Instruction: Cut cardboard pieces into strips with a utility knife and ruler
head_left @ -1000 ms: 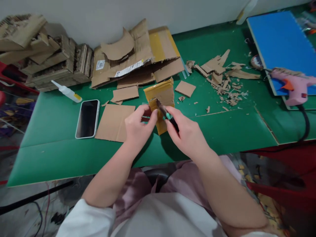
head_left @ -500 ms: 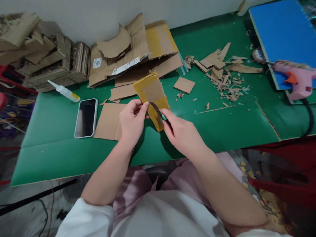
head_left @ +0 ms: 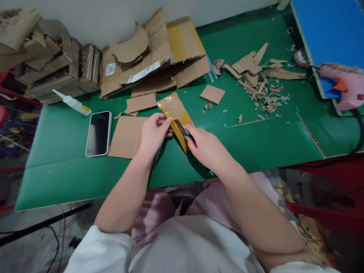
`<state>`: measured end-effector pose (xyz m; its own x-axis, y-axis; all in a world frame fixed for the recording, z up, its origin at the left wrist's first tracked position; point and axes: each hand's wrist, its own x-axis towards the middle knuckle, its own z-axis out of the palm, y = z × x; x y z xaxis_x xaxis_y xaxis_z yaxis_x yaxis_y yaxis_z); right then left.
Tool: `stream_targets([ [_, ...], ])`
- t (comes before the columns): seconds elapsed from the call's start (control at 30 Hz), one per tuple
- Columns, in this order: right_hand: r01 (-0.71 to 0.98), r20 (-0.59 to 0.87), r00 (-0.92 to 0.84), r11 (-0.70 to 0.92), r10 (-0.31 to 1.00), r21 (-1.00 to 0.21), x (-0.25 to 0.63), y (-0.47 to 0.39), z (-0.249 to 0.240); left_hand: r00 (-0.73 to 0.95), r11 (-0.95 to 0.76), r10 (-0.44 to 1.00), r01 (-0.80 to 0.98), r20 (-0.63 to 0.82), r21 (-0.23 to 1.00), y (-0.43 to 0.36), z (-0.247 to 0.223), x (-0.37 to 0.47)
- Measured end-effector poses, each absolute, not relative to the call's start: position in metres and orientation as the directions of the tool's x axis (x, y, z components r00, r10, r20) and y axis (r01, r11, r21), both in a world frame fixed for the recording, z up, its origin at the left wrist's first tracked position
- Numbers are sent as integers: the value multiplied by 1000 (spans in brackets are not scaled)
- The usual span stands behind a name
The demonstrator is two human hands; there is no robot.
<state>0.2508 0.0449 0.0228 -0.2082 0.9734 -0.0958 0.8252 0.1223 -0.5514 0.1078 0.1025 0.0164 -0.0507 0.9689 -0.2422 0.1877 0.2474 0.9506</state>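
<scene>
A cardboard strip (head_left: 176, 109) crossed by yellow tape is tilted above the green table. My left hand (head_left: 155, 132) pinches its left edge between thumb and fingers. In my right hand (head_left: 209, 148) is a utility knife (head_left: 183, 129) with a dark, partly green handle, most of it hidden by the fingers. Its blade lies against the taped face of the strip, close to my left thumb. Under and beside my left hand, a flat cardboard piece (head_left: 125, 136) rests on the table.
A phone (head_left: 98, 134) and a white glue bottle (head_left: 74, 105) lie at the left. Behind are stacked cardboard strips (head_left: 57, 72) and larger cardboard sheets (head_left: 148, 57). A small cardboard square (head_left: 212, 94), scraps (head_left: 256, 83) and a pink glue gun (head_left: 344, 83) are to the right.
The cardboard strip's far end has dipped lower, so it lies flatter. Both hands keep their grip, and the blade is still against the strip. The view has shifted slightly.
</scene>
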Motion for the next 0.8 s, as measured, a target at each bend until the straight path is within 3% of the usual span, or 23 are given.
stream_targets([
  [0.17,844,-145,-214,108,966,-526,251,51,23,29,360,926,224,-376,905,105,15,107],
  [0.53,849,-213,-264,122,941,-513,256,65,34,46,422,890,287,-453,860,109,14,108],
  [0.8,771,-213,-240,52,947,-634,268,61,43,50,397,896,358,-442,845,109,10,110],
])
